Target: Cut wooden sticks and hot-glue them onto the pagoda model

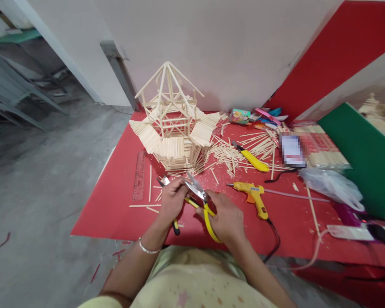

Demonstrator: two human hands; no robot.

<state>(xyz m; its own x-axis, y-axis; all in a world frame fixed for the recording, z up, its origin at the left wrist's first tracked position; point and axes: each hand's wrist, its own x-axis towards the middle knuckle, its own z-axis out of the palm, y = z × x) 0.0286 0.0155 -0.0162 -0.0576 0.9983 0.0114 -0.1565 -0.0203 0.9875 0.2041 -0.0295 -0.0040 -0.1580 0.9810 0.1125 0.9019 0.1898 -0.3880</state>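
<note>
My right hand (227, 216) grips a pair of scissors (197, 191) by their yellow handles; the blades are parted and point up and left. My left hand (173, 200) is closed in a pinch beside the blades, and what its fingertips hold, if anything, is too small to make out. Beneath both hands lies a pair of pliers (176, 227) with black and yellow handles, partly covered. Just beyond stands a house-like model (171, 145) built of thin wooden sticks, with an open pointed roof frame.
On the red tabletop (115, 205) are a clear ruler (139, 175), loose sticks (253, 145), a yellow utility knife (255, 160) and a glue gun (252, 192) with its cord. Further right lie a phone (292, 150), stick packs (327, 147), a plastic bag (332, 186) and a power strip (351, 233).
</note>
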